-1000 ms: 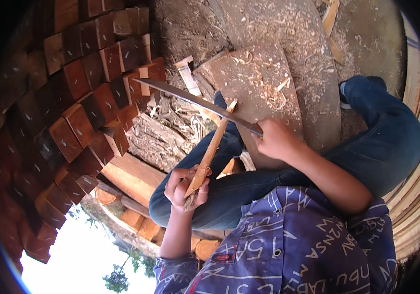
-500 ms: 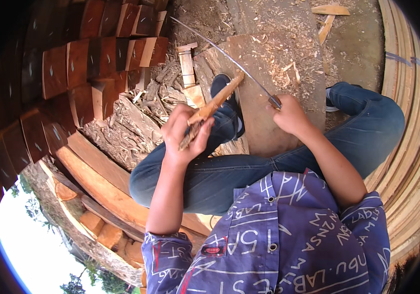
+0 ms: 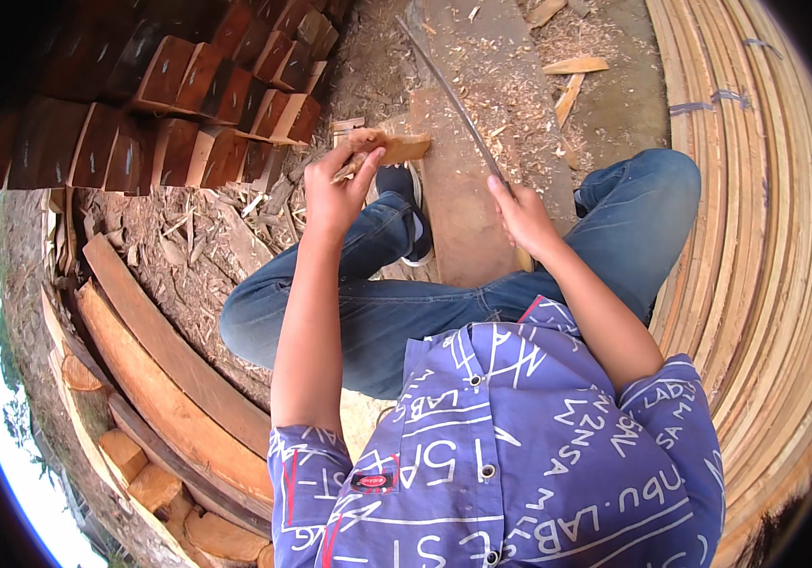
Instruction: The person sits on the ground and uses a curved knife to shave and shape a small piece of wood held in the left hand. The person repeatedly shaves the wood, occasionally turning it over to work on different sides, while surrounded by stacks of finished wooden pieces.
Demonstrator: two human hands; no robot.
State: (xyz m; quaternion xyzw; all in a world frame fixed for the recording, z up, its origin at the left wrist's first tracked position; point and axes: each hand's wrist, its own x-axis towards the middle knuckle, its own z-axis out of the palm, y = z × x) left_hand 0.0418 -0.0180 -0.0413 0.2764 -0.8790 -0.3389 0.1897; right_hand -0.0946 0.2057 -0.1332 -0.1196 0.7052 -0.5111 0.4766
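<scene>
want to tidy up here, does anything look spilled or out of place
Wood shavings are strewn across the flat board and ground, and offcuts lie loose nearby, untidy beside the neatly stacked wooden strips.

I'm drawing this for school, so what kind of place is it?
It looks like a woodworking yard. Wood shavings are scattered over the ground, long pale planks are stacked on the right, and reddish-brown wooden blocks are piled at the upper left.
</scene>
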